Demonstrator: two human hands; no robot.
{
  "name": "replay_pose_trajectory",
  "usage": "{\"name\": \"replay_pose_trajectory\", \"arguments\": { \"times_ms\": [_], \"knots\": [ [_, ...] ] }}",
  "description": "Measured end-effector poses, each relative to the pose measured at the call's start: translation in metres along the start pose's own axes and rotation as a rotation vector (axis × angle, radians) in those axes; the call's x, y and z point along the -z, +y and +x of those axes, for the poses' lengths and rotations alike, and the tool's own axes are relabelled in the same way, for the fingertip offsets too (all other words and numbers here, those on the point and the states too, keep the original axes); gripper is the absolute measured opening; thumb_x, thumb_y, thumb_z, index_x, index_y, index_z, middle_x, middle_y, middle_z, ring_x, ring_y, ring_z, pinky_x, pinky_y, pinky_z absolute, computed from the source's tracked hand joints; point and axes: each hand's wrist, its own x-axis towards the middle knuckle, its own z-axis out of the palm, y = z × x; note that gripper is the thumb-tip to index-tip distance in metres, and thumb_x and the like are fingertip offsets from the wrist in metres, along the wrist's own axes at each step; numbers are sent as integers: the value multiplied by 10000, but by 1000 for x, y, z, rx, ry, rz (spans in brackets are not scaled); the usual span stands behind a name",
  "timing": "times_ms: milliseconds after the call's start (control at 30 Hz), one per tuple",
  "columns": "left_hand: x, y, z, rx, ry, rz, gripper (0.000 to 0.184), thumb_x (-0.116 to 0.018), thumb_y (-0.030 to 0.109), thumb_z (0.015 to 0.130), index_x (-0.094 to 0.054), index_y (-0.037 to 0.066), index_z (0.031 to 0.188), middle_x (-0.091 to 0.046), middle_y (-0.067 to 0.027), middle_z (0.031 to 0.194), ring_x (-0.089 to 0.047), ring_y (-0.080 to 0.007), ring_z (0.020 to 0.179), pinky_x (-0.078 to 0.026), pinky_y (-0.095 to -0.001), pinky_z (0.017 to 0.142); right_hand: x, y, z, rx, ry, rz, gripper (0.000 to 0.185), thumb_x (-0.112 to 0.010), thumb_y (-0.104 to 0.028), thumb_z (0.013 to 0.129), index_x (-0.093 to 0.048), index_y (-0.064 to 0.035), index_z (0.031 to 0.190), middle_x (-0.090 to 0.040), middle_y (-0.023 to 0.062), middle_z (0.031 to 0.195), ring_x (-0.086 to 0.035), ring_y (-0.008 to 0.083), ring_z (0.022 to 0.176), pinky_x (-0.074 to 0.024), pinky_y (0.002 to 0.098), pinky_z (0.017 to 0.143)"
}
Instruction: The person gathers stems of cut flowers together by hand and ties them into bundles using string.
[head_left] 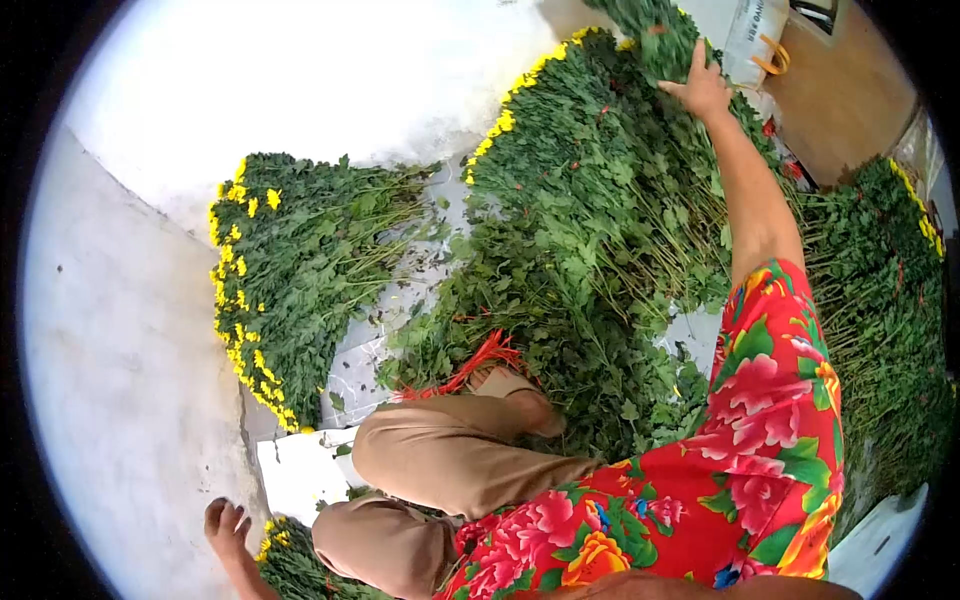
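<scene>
My right hand reaches to the far upper right, thumb and fingers spread apart. It is at the edge of a blurred bunch of chrysanthemums, with dark green leaves; whether they touch I cannot tell. My left hand is at the lower left in front of the pale wall, its fingers loosely bent and apart, with nothing seen in it. Close to it lie more yellow chrysanthemums, partly hidden by my knee. Red ties lie in a heap beside my foot.
A large chrysanthemum pile fills the middle, yellow heads along the wall side. A smaller pile lies at left, another at right. A white sack stands at upper right. Loose leafy stems cover the floor around my foot.
</scene>
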Motion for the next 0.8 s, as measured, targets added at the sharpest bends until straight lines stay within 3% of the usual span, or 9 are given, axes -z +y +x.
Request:
{"name": "replay_pose_trajectory", "arguments": {
  "times_ms": [200, 267, 400, 500, 533, 567, 633, 733, 800],
  "knots": [
    [-61, -18, -68, -44, -334, 195, 486, -669, 108, 821, -510, -14, 1263, -573, -161, 1191, -590, -230, 989, -513, -368, 817, 28, -132, -128, 552, -279, 674, 621, -681, -382, 861, -505, -63, 1364, -516, 167, 1367, -504, 348, 1244, -396, 483, 1042],
    [-56, -38, -83, 25, -266, 349, 524, -688, 64, 779, -503, -28, 1261, -565, -157, 1194, -576, -259, 1020, -509, -383, 838, 78, -175, -191, 786, -527, 460, 567, -667, -359, 882, -531, -42, 1332, -555, 164, 1299, -531, 342, 1184, -417, 475, 1005],
    [-35, -27, -114, -110, -364, 411, 459, -702, 68, 721, -597, -66, 1148, -618, -198, 1124, -608, -303, 988, -505, -387, 843, 143, -239, -275, 1118, -612, 795, 548, -658, -408, 888, -576, -29, 1276, -605, 158, 1180, -525, 305, 1170, -393, 429, 1048],
    [-15, -40, -125, -210, -218, 651, 425, -704, 181, 748, -641, -58, 1093, -678, -230, 966, -663, -333, 891, -513, -414, 794, 230, -286, -305, 1397, -957, 904, 438, -627, -285, 915, -594, -46, 1280, -581, 181, 1304, -522, 325, 1230, -371, 437, 1068],
    [-9, -32, -133, 9, -243, 506, 392, -701, 194, 765, -637, -62, 1055, -677, -225, 955, -664, -363, 820, -517, -435, 747, 248, -298, -317, 1459, -1059, 959, 439, -623, -266, 914, -585, -47, 1293, -573, 178, 1315, -500, 325, 1255, -351, 427, 1086],
    [0, -40, -134, -28, -229, 434, 395, -695, 237, 797, -636, -54, 1057, -664, -225, 933, -670, -291, 710, -522, -387, 659, 264, -305, -329, 1500, -1059, 941, 441, -603, -286, 925, -581, -42, 1293, -562, 173, 1330, -467, 317, 1292, -334, 427, 1096],
    [4, -86, -117, -336, -103, 556, 441, -720, 307, 757, -636, -51, 1002, -674, -240, 911, -670, -353, 762, -518, -437, 681, 280, -329, -347, 1615, -1130, 881, 454, -590, -328, 938, -582, -33, 1283, -561, 168, 1310, -469, 328, 1276, -351, 392, 1071],
    [-3, -57, -124, -167, -143, 503, 325, -711, 284, 720, -667, -6, 860, -665, -221, 825, -653, -380, 846, -503, -470, 743, 189, -382, -349, 1427, -1600, 787, 487, -535, -414, 967, -604, 0, 1215, -594, 134, 1212, -551, 252, 1111, -431, 362, 967],
    [19, -62, -134, -186, -66, 557, 369, -719, 313, 714, -686, 5, 914, -677, -223, 925, -642, -407, 906, -506, -479, 778, 206, -392, -371, 1313, -1605, 814, 484, -537, -410, 966, -605, -2, 1216, -595, 132, 1210, -552, 249, 1108, -431, 361, 966]
  ]
}}
